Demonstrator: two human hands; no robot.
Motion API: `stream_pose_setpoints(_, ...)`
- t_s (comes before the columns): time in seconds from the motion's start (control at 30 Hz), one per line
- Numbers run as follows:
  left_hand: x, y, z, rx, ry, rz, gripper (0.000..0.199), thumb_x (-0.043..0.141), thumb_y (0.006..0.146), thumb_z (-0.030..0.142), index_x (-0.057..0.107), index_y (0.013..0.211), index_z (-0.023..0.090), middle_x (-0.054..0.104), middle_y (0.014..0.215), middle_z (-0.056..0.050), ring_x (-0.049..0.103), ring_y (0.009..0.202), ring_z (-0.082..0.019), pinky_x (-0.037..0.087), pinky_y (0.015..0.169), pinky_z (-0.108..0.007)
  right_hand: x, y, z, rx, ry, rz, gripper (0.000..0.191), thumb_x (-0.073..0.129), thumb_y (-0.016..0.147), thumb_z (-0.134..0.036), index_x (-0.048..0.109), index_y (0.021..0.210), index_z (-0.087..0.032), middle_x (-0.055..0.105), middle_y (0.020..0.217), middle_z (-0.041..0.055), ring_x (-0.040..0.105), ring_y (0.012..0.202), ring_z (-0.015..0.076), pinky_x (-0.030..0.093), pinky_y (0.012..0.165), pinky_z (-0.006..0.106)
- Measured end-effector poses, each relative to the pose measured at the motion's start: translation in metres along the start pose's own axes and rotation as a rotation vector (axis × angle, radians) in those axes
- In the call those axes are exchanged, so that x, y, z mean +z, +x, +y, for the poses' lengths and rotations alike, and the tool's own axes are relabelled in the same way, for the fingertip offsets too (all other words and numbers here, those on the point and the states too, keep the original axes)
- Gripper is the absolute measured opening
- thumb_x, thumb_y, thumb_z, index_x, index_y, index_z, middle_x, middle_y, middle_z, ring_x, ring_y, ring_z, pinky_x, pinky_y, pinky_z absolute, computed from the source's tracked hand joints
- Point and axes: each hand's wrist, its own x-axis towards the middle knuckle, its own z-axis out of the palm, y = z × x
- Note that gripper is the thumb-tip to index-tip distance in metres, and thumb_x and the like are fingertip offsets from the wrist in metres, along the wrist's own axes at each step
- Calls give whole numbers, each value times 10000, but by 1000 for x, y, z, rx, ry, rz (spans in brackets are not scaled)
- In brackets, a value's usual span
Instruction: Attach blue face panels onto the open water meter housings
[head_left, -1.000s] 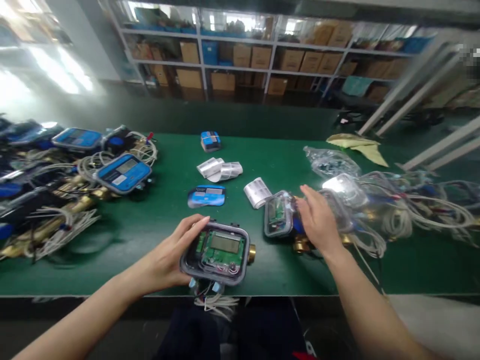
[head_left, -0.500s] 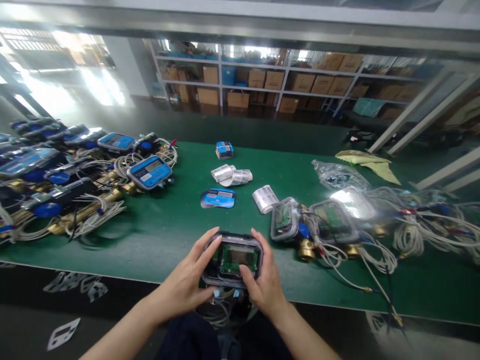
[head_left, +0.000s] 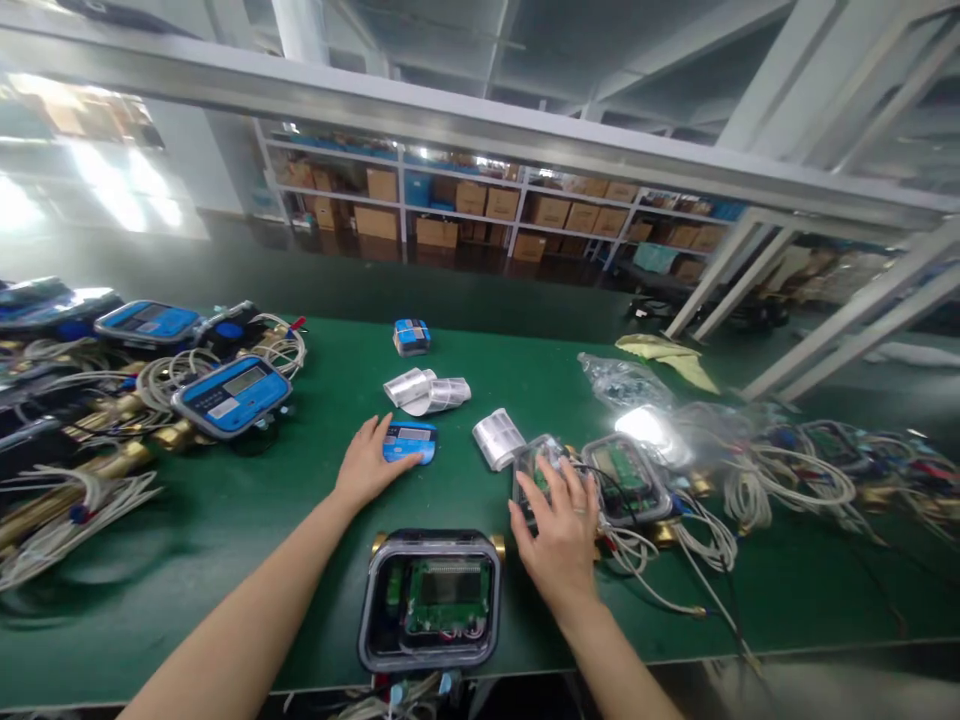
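Observation:
My left hand (head_left: 369, 462) is at the left end of a blue faceplate (head_left: 412, 441) lying on the green table, thumb and fingers spread around its edges. The hand covers part of the plate. On the right, my right hand (head_left: 561, 525) reaches over a meter with a clear cover (head_left: 527, 472), its fingers spread and partly hiding it. Between my forearms a clear-lidded meter housing (head_left: 431, 610) stands at the table's front edge. A green circuit board and a grey display show inside it, with brass ends behind.
Finished-looking blue-faced meters (head_left: 234, 393) with coiled cables crowd the left side. Rolls of white labels (head_left: 498, 438) and a banded blue stack (head_left: 412, 337) lie mid-table. More clear-lidded meters (head_left: 626, 478), cables and a plastic bag (head_left: 622, 382) occupy the right. Shelves with boxes stand behind.
Both hands have let go of the meter housing, which now stands at the front edge. My left hand has moved out to the blue faceplate, my right to the meter on the right. The view has shifted.

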Motion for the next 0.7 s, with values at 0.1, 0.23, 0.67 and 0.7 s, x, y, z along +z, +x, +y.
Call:
stream_pose_setpoints(0.1,21,-5,13,72,53,-7,847,656,752,580,441,1394,71,343,1495,-245,282,1408,-401,231,1165,-534,8,-2,11,-21,-88,-51,101,581,891,-184,673,933,-181,662,1174,123,458,1279,374,268,1078,646)
stream_pose_setpoints(0.23,34,-11,26,134,85,-2,816,651,775,555,439,1403,78,357,1495,-234,304,1404,-380,252,1166,-511,11,-6,15,-45,-87,-34,80,580,894,-192,656,870,-188,678,1124,102,462,1277,368,263,1083,634)
stream_pose_setpoints(0.67,36,-11,12,155,-74,53,796,645,786,454,351,1449,126,393,1497,-168,288,1427,-317,272,1173,-487,44,65,-27,216,569,-528,235,513,902,-145,628,1106,-163,671,1093,96,635,1045,210,510,941,350)
stream_pose_setpoints(0.7,37,-12,11,159,-98,56,795,656,775,443,357,1447,139,408,1489,-159,298,1423,-314,275,1173,-484,57,72,-28,239,555,-572,260,545,872,-137,630,1117,-148,660,1131,113,619,1086,231,490,978,376)
